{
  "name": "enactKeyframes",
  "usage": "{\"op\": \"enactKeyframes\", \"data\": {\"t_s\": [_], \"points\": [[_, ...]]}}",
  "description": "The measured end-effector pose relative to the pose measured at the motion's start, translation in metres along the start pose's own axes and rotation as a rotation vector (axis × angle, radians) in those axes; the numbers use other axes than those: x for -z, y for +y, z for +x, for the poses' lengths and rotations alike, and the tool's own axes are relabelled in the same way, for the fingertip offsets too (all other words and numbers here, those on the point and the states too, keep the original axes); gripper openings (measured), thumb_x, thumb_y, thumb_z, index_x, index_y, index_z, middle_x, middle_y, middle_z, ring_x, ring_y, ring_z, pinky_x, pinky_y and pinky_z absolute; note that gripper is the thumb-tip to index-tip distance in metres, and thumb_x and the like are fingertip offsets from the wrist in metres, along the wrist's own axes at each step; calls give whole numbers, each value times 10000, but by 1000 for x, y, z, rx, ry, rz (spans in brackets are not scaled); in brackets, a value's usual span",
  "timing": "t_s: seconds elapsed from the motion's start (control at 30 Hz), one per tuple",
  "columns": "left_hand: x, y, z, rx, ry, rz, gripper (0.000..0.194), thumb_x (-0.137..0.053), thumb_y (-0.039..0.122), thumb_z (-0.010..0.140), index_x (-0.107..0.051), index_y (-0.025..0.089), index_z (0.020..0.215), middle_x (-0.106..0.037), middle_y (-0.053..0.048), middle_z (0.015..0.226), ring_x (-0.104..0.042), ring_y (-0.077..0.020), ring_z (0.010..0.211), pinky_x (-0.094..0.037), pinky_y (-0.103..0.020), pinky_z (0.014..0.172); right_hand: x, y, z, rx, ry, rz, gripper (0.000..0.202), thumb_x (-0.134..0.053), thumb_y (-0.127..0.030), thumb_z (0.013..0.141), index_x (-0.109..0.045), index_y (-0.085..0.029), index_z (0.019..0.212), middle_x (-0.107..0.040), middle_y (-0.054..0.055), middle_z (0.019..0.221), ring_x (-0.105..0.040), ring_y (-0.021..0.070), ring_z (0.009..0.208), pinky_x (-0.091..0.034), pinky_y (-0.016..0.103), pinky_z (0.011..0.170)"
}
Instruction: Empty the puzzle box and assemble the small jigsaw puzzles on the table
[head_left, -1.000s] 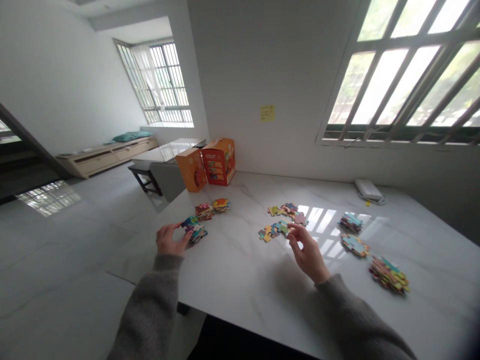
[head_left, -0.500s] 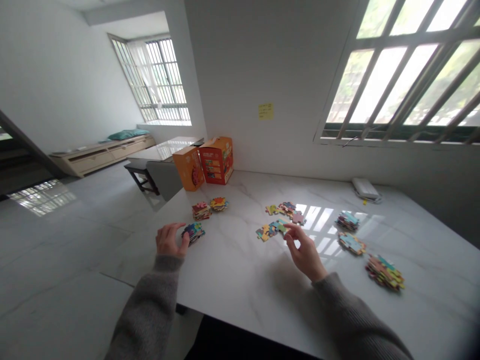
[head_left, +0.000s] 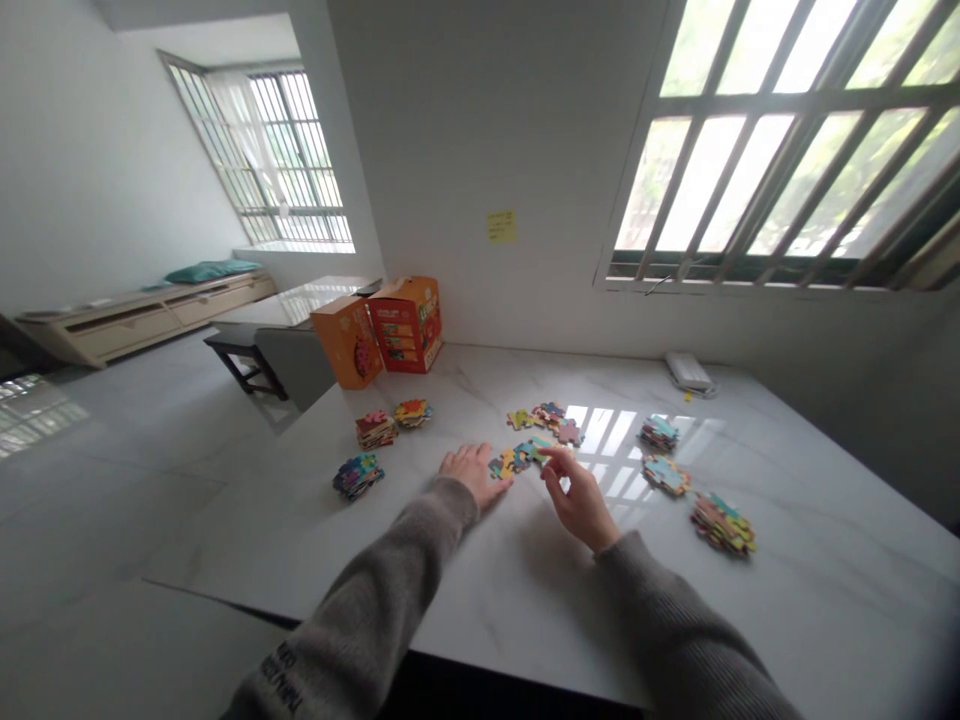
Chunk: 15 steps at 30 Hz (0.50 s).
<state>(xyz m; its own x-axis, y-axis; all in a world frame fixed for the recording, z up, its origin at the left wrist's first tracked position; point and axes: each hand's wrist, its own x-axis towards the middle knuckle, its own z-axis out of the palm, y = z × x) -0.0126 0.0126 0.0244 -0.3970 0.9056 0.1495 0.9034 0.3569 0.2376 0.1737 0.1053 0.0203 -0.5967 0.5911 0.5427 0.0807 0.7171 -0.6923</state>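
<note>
My left hand [head_left: 474, 474] lies low over the table, fingers stretched out, at the left end of a short row of joined or overlapping jigsaw puzzle pieces [head_left: 514, 460]. Nothing shows in its grasp. At the row's right end, my right hand [head_left: 577, 497] has thumb and index finger curled together at the edge of a green and light blue puzzle piece [head_left: 537, 449]; the fingertips partly hide the contact. Just behind the row lie loose pieces [head_left: 551, 415] in yellow-green, dark and pinkish colours.
Piles of puzzle pieces stand left, purple-blue [head_left: 358, 476], pink-red [head_left: 376, 429] and orange [head_left: 413, 413], and right, blue [head_left: 659, 433], pale [head_left: 666, 475] and green-brown [head_left: 723, 525]. Orange boxes [head_left: 406, 325] stand at the back left; a white device [head_left: 688, 373] lies at the back right.
My left hand has left the purple-blue pile and moved right to the middle row. My right hand stays at the row's right end. The view has turned slightly right.
</note>
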Motion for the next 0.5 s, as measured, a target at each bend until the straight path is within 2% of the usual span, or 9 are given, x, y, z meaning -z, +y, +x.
{"op": "enactKeyframes", "data": {"t_s": [0.1,0.23,0.4,0.5], "points": [[-8,7,14,-38,13,-1,461,-630,548,757,-607,183,1039,-630,-125,1093,-559,-307,1070,-408,-422,910,0,-1,0,1,1,-12,241,-467,-224,938,-564,-202,1158,-618,17,790,-585,156,692,-488,290,702],[-15,5,16,-135,76,-19,313,-661,420,738,-597,184,935,-617,-105,1016,-558,-288,1007,-427,-412,872,0,0,-1,-6,-9,-22,243,-468,-219,932,-566,-199,1153,-602,18,784,-571,158,691,-479,292,694],[-17,-5,11,-292,176,-135,285,-695,293,696,-588,185,937,-629,-80,945,-589,-252,911,-476,-376,817,-2,3,-1,-36,-35,-3,235,-477,-229,930,-570,-205,1144,-601,22,803,-562,161,694,-471,308,704],[-14,-5,10,-424,336,-313,310,-653,251,742,-576,183,1034,-643,-81,991,-618,-227,916,-518,-360,830,-5,3,-2,-100,-78,100,284,-505,-282,933,-542,-210,1205,-590,17,811,-560,158,688,-475,309,683]]}}
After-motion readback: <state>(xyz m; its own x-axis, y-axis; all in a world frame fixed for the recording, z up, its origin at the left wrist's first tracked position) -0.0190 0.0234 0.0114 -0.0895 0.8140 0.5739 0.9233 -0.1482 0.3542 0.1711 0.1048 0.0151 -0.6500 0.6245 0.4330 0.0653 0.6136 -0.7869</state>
